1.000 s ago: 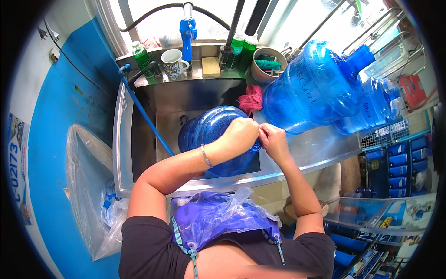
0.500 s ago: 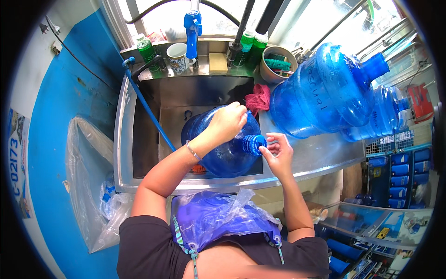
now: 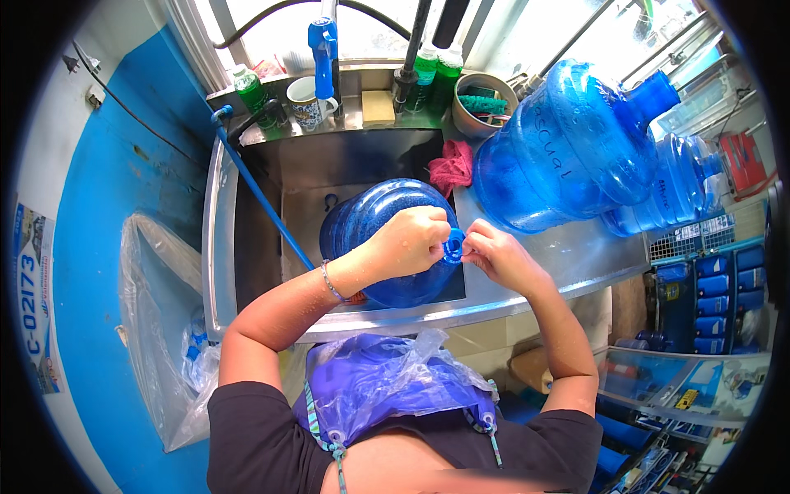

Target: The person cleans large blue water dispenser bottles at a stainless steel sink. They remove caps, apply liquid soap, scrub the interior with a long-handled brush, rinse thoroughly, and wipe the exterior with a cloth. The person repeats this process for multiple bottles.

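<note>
Large blue translucent plastic water jug [image 3: 387, 239] lies in steel sink [image 3: 247, 247] | left hand [image 3: 411, 240] and right hand [image 3: 494, 255] pinch its blue cap [image 3: 453, 244], fingers apparently closed | wet grip could slip, dropping cap into sink.

A white-and-blue rectangular sign [image 3: 37, 296] hangs on the left wall.

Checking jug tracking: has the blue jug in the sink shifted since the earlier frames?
Cannot tell: the blue jug lies in the sink throughout; the head camera shifts, and the left hand covers its neck.
</note>
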The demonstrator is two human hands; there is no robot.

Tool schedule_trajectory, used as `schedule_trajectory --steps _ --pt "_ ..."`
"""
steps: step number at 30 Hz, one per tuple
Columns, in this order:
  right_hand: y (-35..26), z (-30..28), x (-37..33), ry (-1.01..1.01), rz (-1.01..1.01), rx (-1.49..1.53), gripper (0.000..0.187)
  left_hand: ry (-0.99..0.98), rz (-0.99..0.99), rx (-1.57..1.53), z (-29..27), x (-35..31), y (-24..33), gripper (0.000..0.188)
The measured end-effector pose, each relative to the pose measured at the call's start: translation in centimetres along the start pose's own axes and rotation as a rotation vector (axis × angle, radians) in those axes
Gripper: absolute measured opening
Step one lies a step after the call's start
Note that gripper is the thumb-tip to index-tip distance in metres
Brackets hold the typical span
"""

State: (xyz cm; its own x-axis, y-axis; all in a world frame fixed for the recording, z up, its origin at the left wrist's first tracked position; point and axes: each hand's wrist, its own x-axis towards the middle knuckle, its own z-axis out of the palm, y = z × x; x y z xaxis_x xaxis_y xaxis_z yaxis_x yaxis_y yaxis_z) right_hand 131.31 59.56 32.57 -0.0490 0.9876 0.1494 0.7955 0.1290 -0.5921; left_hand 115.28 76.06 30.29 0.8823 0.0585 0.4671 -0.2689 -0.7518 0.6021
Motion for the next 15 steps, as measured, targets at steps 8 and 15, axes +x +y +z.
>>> schedule_trajectory --steps 8,15 --pt "1.4 0.2 -0.3 0.048 -0.075 -0.029 0.014 -0.121 -0.026 0.213 1.0 -0.6 2.1 0.017" --pt "5.2 4.7 -2.5 0.342 0.082 0.331 0.009 -0.139 -0.119 0.157 1.6 -0.1 2.3 0.021"
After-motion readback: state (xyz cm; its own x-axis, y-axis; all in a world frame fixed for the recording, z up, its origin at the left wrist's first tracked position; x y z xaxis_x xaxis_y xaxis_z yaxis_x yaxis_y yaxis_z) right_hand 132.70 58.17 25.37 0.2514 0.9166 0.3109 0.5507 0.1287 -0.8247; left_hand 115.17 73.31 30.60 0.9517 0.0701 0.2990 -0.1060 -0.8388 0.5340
